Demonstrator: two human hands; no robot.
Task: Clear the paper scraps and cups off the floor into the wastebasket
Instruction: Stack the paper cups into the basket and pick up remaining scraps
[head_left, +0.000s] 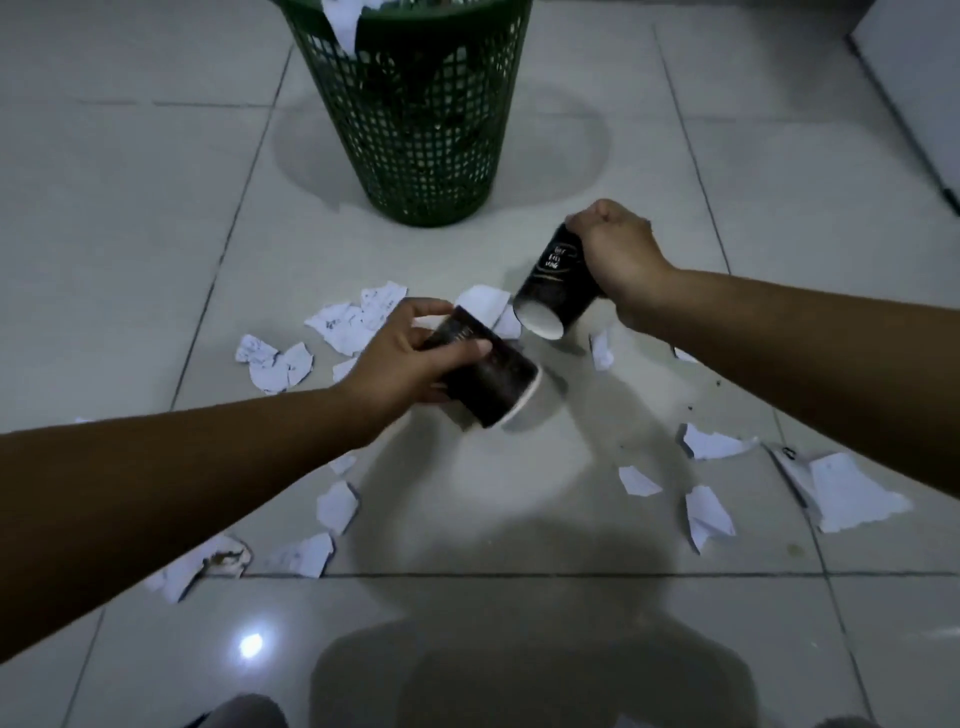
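My left hand (410, 361) grips a black paper cup (493, 382) round its base, the white rim pointing down and right, just above the floor. My right hand (615, 254) holds a second black paper cup (558, 283) by its bottom, its open mouth tilted toward me. A green mesh wastebasket (415, 119) stands on the floor beyond both hands, with white paper showing at its rim. Several torn white paper scraps lie on the tiles, a cluster (358, 317) behind my left hand, a large piece (847, 493) at the right and others (337, 506) under my left forearm.
The floor is pale glossy tile (519, 519) with dark grout lines. A white wall or cabinet edge (914, 104) runs along the far right. My shadow falls on the tile at the bottom centre.
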